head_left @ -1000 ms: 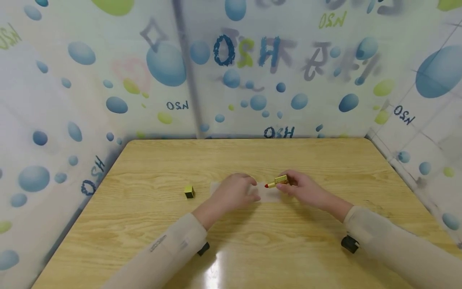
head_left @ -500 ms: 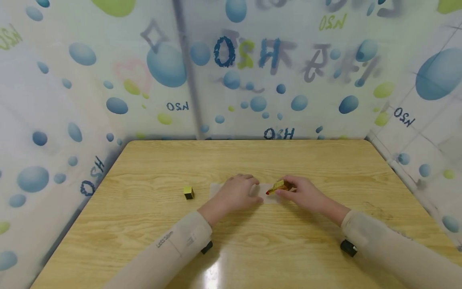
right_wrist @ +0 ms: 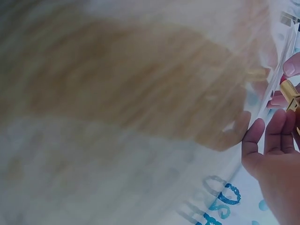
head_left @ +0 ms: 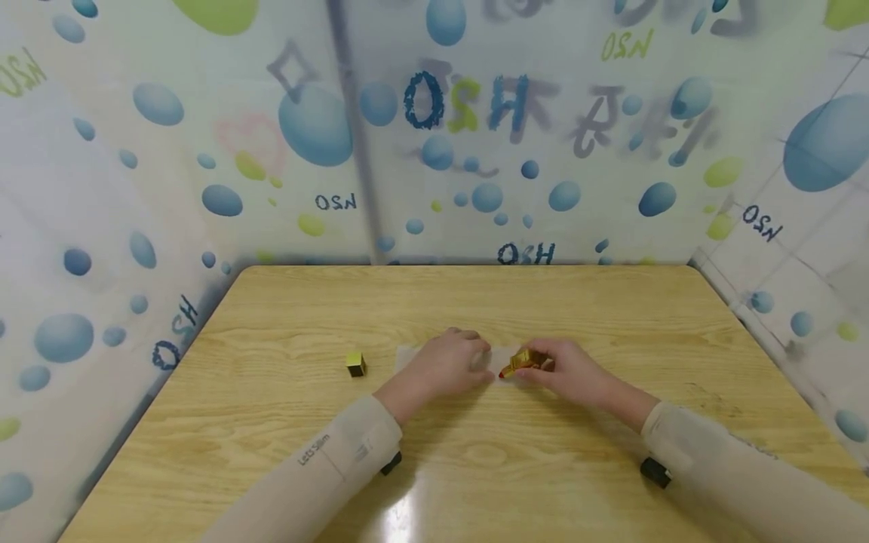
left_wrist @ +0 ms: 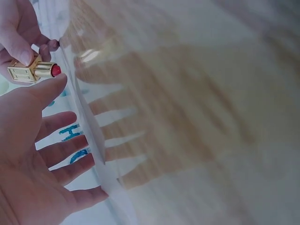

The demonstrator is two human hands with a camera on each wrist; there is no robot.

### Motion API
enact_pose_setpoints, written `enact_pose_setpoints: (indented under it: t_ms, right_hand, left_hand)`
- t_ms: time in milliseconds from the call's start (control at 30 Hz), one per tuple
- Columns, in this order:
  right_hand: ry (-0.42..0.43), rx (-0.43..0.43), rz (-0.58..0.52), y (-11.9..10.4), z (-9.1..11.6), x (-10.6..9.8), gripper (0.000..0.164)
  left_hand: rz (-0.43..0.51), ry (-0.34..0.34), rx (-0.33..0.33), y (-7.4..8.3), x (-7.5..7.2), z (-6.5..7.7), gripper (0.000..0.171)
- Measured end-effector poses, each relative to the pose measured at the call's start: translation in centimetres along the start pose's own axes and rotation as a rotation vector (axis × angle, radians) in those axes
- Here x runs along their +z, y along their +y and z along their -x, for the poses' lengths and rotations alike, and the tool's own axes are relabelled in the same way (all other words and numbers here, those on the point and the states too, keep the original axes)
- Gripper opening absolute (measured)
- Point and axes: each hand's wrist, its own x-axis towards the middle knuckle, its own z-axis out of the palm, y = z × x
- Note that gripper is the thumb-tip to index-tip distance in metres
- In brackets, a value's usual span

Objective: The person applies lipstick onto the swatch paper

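My right hand (head_left: 570, 368) grips a gold lipstick (head_left: 524, 360) between thumb and fingers. Its red tip points down and left, close over a strip of white paper (head_left: 406, 354) on the table. In the right wrist view the right hand's little finger (right_wrist: 253, 138) reaches down to the surface beside the gold tube (right_wrist: 288, 90). Across the middle of the strip lies my left hand (head_left: 441, 367), hiding much of it. The left wrist view shows the left hand's fingers (left_wrist: 70, 152) spread, fingertips on the surface, its thumb near the red lipstick tip (left_wrist: 56, 70).
A small block (head_left: 356, 365), gold on top and dark on the side, stands left of the paper on the wooden table (head_left: 462, 302). Behind the table hangs a wall covering (head_left: 434, 196) printed with blue and green drops. Dark wrist devices (head_left: 655, 473) sit under both sleeves.
The right hand has tilted the lipstick and lowered its tip toward the paper. The left hand has shifted slightly right, then stayed in place on the strip.
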Motion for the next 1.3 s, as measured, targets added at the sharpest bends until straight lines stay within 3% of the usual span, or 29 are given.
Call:
enact_pose_setpoints:
  t_ms: [1300]
  right_hand:
    - [-0.014, 0.014, 0.024, 0.00, 0.26, -0.01, 0.022]
  left_hand:
    - [-0.099, -0.030, -0.013, 0.20, 0.18, -0.63, 0.055]
